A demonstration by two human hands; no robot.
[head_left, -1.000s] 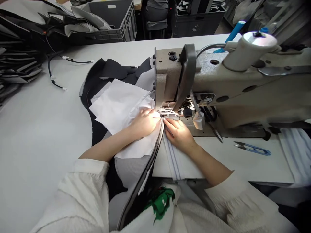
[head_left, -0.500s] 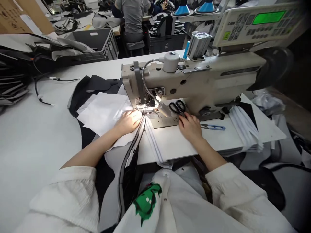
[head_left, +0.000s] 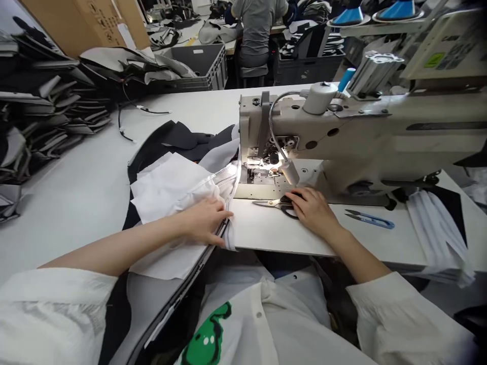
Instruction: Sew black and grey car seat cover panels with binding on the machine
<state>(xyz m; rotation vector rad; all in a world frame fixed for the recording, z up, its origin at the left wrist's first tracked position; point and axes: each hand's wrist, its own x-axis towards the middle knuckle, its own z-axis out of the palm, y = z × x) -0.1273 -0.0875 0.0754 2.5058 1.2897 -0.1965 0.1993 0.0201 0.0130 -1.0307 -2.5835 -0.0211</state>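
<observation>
My left hand (head_left: 207, 221) lies on the dark-edged fabric piece (head_left: 190, 281) and white sheet material (head_left: 173, 177) left of the sewing machine (head_left: 323, 126); its thumb and forefinger are spread apart. At the front of the machine's base, my right hand (head_left: 314, 209) closes over the handles of black-handled scissors (head_left: 270, 203), whose blades point left. Part of the handles is hidden under the fingers. White striped tape (head_left: 229, 235) shows just past my left fingertips. The lit presser foot area (head_left: 262, 172) has no fabric under it.
Blue thread snips (head_left: 371, 219) lie right of my right hand, with a bundle of white strips (head_left: 437, 228) farther right. Stacked dark pieces (head_left: 49, 111) stand at the left. Behind are a grey crate (head_left: 216, 66) and a seated person (head_left: 256, 30).
My left hand has moved from beside the needle toward me, and the fabric has shifted left out of the machine. My right hand has brought the scissors forward, blades turned left.
</observation>
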